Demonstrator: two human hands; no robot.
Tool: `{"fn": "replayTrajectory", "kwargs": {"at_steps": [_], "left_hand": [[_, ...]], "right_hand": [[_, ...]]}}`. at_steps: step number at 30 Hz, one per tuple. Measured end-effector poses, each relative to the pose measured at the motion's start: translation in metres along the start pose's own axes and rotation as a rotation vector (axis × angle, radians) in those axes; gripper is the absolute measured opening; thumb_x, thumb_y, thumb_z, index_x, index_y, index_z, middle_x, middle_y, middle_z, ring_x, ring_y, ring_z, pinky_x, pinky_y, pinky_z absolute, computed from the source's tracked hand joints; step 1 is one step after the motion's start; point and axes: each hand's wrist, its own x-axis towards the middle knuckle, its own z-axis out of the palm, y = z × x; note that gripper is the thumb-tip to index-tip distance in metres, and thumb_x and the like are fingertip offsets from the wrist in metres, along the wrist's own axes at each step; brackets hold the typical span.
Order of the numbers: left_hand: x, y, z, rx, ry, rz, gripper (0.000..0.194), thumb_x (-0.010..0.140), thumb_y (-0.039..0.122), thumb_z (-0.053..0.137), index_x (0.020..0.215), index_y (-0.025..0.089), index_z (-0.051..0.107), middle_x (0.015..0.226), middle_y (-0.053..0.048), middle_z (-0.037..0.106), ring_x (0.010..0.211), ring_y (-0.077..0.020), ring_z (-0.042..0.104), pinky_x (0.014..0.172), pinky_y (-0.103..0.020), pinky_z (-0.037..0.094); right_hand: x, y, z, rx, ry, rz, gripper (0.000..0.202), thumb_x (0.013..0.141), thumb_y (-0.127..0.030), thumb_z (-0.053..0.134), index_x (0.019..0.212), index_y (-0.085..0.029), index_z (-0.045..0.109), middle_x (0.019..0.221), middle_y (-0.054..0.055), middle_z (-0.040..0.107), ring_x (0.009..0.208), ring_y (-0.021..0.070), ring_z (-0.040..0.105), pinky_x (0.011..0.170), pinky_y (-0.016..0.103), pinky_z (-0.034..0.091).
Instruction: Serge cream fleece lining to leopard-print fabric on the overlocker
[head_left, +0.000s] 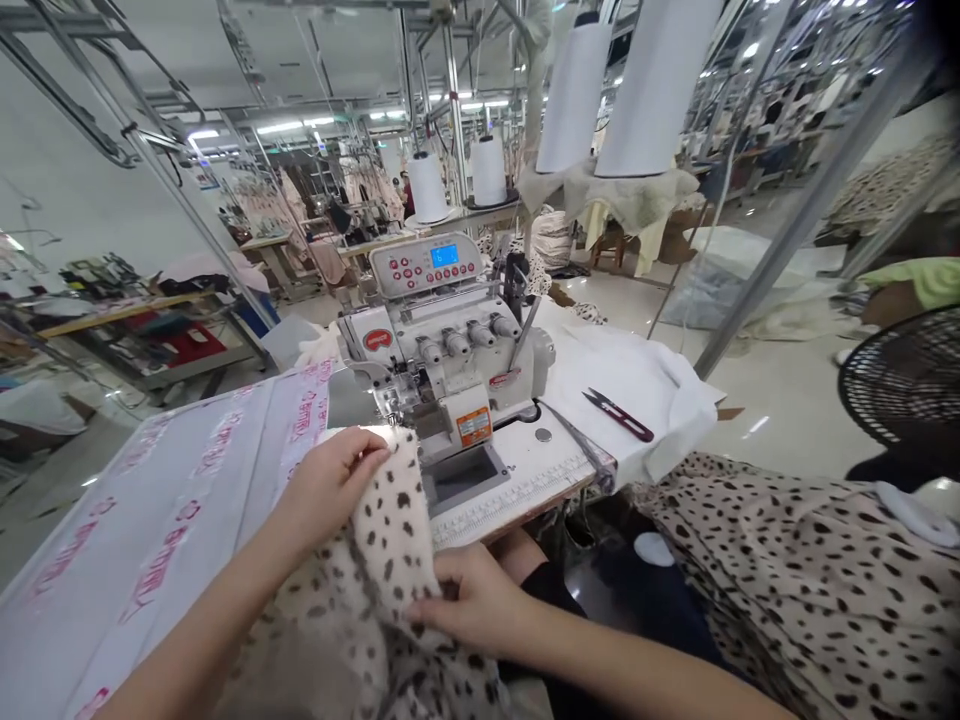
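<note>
A cream fabric with dark spots (390, 500) hangs over the front of the table, its upper edge by the needle area of a white sewing machine (450, 350). My left hand (334, 480) pinches the fabric near that upper edge, just left of the machine's foot. Lower down and to the right, my right hand (472, 600) grips the fabric's right edge between thumb and fingers. The lower part of the cloth drapes below both hands, partly blurred.
Dark red thread snips (619, 415) lie on white cloth (637, 370) right of the machine. More spotted fabric (810, 570) is heaped at the right, below a black fan (904, 375). Large thread cones (574, 100) stand above. A plastic-covered tabletop (187, 490) extends left.
</note>
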Motion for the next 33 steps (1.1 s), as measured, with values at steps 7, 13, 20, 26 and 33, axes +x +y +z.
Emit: {"fn": "replayTrajectory", "kwargs": {"at_steps": [7,13,20,26,33], "left_hand": [[0.009,0.001,0.001,-0.123,-0.004,-0.151,0.024,0.078,0.044,0.049,0.077,0.022,0.058,0.075,0.003,0.061,0.07,-0.0138,0.054,0.062,-0.025,0.038],[0.008,0.006,0.005,-0.036,0.098,-0.122,0.018,0.08,0.038,0.05,0.079,0.021,0.057,0.078,0.002,0.06,0.069,-0.0135,0.053,0.062,-0.025,0.04],[-0.005,0.006,0.024,0.445,0.273,0.402,0.026,0.083,0.01,0.038,0.095,0.012,0.061,0.1,-0.011,0.054,0.091,-0.0221,0.047,0.078,-0.035,0.045],[-0.022,0.015,0.041,0.586,0.325,0.423,0.037,0.085,0.016,0.042,0.118,0.0,0.048,0.108,-0.017,0.053,0.098,-0.0256,0.045,0.085,-0.038,0.045],[-0.017,0.015,0.045,0.523,0.311,0.301,0.041,0.088,0.027,0.04,0.124,0.008,0.046,0.111,-0.014,0.053,0.1,-0.0255,0.046,0.085,-0.039,0.046]], "right_hand": [[0.003,-0.005,-0.002,0.198,0.009,0.004,0.023,0.071,-0.03,0.064,0.058,-0.011,0.06,0.057,-0.003,0.046,0.057,0.0082,0.04,0.051,0.017,0.033],[0.004,0.002,-0.002,0.168,0.015,0.077,0.027,0.07,-0.032,0.065,0.056,-0.01,0.056,0.054,-0.004,0.041,0.054,0.0073,0.036,0.048,0.017,0.029],[0.003,0.001,-0.003,0.119,0.019,0.116,0.028,0.069,-0.033,0.065,0.055,-0.011,0.054,0.054,-0.004,0.042,0.054,0.0075,0.036,0.048,0.018,0.029],[0.004,-0.004,-0.008,0.086,0.01,0.129,0.029,0.07,-0.033,0.064,0.054,-0.012,0.051,0.055,-0.003,0.043,0.056,0.0083,0.036,0.048,0.018,0.028],[0.008,-0.011,-0.019,-0.053,0.021,0.195,0.04,0.068,-0.039,0.064,0.049,-0.014,0.039,0.052,-0.005,0.033,0.054,0.0075,0.029,0.047,0.019,0.024]]}}
